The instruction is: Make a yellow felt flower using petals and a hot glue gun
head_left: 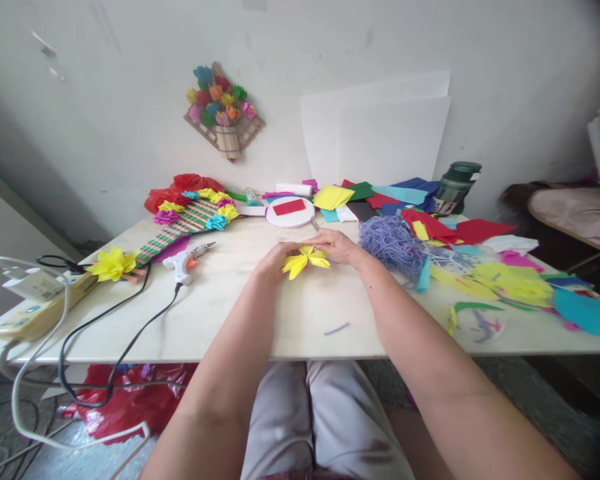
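Observation:
A yellow paper flower (306, 261) with pointed petals is held just above the table in front of me. My left hand (276, 257) grips its left side, fingers curled behind the petals and partly hidden. On the other side my right hand (336, 245) has its fingers closed at the flower's upper right edge. Beyond the hands lies a white oval disc (290, 219) with a red rectangle (289, 207) on it. A white glue gun (181, 265) rests to the left, its nozzle pointing right and away.
At left are a power strip (45, 310) with cords, another yellow flower (113, 264) and a striped woven piece (173, 232) with paper flowers. Purple yarn (391, 243), coloured paper scraps (510, 281) and a dark jar (457, 189) lie right. A short purple strand (337, 329) is nearby.

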`<state>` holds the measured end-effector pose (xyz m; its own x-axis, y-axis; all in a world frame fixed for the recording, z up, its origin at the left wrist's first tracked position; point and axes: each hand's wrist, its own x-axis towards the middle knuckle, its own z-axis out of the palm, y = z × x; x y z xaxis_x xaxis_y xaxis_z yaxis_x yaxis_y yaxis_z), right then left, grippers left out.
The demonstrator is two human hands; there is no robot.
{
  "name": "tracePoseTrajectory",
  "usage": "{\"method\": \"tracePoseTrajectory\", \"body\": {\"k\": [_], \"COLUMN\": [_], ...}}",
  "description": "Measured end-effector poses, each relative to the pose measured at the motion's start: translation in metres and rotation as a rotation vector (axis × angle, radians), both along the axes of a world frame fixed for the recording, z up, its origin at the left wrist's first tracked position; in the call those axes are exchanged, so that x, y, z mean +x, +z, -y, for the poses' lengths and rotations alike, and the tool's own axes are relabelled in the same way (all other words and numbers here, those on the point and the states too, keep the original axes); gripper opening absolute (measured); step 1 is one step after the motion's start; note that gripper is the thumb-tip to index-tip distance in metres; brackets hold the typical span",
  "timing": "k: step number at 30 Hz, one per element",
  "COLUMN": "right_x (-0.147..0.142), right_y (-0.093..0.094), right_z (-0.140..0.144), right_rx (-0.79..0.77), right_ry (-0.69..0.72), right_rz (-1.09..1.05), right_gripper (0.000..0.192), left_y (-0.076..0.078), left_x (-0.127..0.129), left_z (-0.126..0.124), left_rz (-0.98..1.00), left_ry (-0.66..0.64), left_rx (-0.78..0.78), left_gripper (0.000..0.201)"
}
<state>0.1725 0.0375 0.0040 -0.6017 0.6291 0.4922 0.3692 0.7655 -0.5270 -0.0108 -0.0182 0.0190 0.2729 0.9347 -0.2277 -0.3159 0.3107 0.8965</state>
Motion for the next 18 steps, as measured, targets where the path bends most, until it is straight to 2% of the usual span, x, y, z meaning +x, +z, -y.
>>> {"method": "tracePoseTrajectory", "body": {"k": [11, 18], "right_x": [-0.001, -0.006], "right_y": [0.008, 0.009], "right_z": [0.012, 0.014], "right_rx": [-0.140, -0.167], "right_ry": [0.031, 0.011], "right_rz": [-0.120, -0.187], "right_gripper": [0.025, 0.031], "left_y": [-0.002, -0.004], "left_x": [0.002, 0.002], "left_z": [-0.001, -0.001], "left_rz": [-0.042, -0.049], "left_ry": [-0.041, -0.048], "left_rx": [0.052, 0.064], "left_gripper": [0.018, 0.020]}}
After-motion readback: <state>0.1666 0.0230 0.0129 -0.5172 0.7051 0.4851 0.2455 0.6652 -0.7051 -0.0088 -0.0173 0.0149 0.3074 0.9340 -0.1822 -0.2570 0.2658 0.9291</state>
